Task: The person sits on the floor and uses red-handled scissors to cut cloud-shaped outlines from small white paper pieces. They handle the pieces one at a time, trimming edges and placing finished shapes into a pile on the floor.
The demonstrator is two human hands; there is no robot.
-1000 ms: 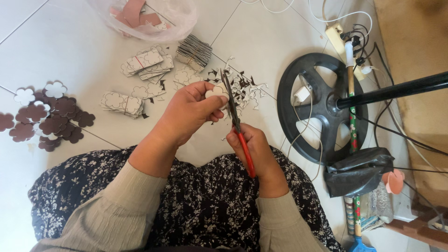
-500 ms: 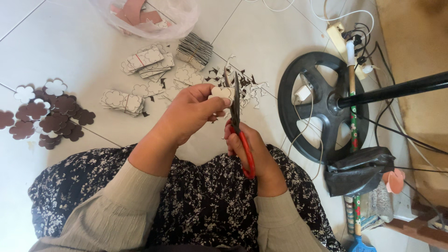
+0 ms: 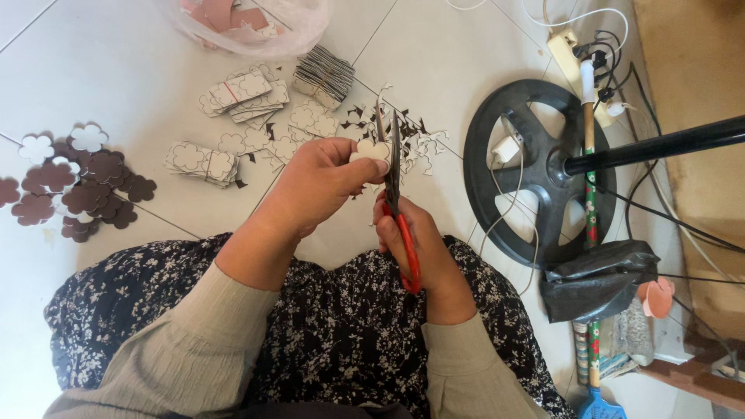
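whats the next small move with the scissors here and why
Probably close the scissors for another snip along the outline: their blades stand parted against the edge of the white flower piece, which the left hand pinches steady while the right hand grips the red handles.

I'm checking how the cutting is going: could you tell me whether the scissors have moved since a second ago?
Yes. The scissors have swung from a leftward lean to nearly upright, their tips turning toward the black round fan base, with the right hand gripping the red handles.
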